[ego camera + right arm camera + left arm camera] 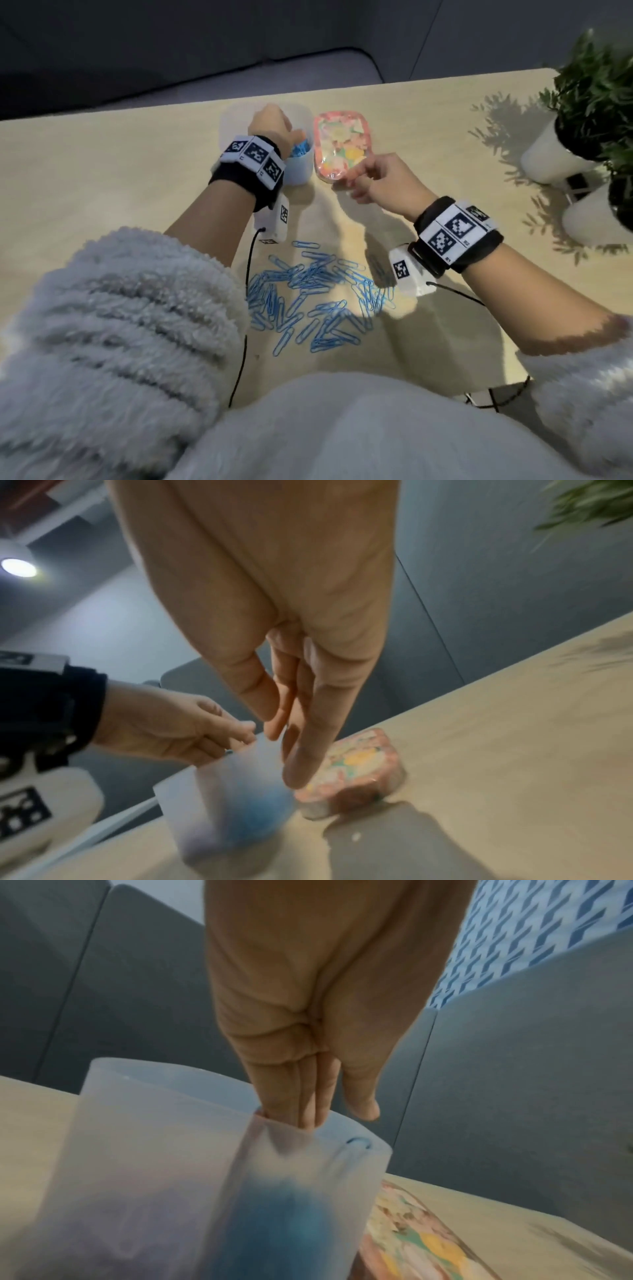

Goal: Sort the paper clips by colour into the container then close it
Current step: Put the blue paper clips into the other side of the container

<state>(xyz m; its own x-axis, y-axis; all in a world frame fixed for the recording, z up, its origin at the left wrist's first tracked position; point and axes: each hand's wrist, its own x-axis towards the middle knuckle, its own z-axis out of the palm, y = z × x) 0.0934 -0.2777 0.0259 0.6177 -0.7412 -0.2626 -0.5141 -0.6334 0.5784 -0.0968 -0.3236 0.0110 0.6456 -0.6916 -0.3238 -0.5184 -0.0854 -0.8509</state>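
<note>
A translucent white container (pixel 297 173) (pixel 154 1150) (pixel 212 791) stands at the table's far middle, with blue clips (pixel 302 149) (pixel 284 1218) showing in its right compartment. My left hand (pixel 270 125) (pixel 334 1116) (pixel 240 734) is over it, straight fingers dipping past the rim and the thumb held apart. Its floral pink lid (pixel 342 144) (pixel 411 1240) (pixel 359 764) lies flat just right of the container. My right hand (pixel 363 181) (pixel 284 756) hovers over the lid's near end with nothing in its fingers. A pile of blue paper clips (pixel 315 294) lies on the table in front of me.
Two white plant pots (pixel 548 154) (pixel 592 219) with green leaves stand at the table's right edge. A grey sofa (pixel 239 41) runs behind the far edge. Black cables (pixel 245 308) hang from both wrist cameras over the clip pile. The container's left compartment shows a purplish tint (pixel 120 1204).
</note>
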